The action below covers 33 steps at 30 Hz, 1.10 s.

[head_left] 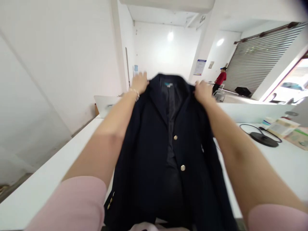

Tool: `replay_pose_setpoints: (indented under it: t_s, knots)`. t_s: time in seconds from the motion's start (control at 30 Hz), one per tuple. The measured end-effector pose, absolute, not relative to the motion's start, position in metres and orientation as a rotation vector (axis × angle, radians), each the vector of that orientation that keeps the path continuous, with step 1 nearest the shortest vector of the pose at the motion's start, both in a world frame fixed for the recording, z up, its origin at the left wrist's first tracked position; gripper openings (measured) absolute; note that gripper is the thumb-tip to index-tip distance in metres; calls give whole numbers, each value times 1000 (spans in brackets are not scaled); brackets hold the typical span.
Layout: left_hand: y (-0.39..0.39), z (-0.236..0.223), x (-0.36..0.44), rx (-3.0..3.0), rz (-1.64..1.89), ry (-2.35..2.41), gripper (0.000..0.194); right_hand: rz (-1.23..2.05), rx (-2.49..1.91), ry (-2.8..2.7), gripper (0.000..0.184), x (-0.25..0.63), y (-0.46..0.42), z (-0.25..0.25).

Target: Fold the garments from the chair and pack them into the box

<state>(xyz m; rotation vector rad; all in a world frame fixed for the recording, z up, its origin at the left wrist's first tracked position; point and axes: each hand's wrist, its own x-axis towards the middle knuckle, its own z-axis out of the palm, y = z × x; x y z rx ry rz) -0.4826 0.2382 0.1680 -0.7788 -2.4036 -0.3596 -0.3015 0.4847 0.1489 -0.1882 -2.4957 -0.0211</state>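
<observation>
"Where's the blazer (151, 138)?"
"I see it hanging in between, over the counter (36, 192): my left hand (140, 82) grips one shoulder, my right hand (202, 91) the other (gold buttons (183, 167) facing me)."

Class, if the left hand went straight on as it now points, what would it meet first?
The left hand would probably meet the white back wall first, though depth is unclear.

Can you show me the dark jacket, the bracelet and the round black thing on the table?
Dark jacket (154, 150): head view, on the front, left of its opening.
Bracelet (137, 94): head view, on its pale band.
Round black thing (264, 139): head view, on its top.
</observation>
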Motion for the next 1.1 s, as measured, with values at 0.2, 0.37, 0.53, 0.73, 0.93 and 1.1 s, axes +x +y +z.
replay_pose_setpoints:
  t_s: [0.2,0.37,0.53,0.73,0.93,1.1]
  knots:
    - [242,-52,-468,-1044,-313,-2915,58,4,-369,-2949,37,-307,461,-28]
    - [224,-142,-450,-1121,-278,-2976,58,39,-437,-3100,48,-283,454,-129]
    - [223,-153,-444,-1016,-341,-2967,58,38,-476,-3082,54,-279,455,-145]
    - [205,-155,-416,-959,-380,-2975,60,58,-445,-3064,54,-254,448,-153]
    - [184,-156,-384,-943,-390,-2967,61,63,-406,-3031,54,-224,438,-159]
    - [189,-159,-395,-926,-363,-2981,61,54,-411,-3000,52,-232,446,-162]
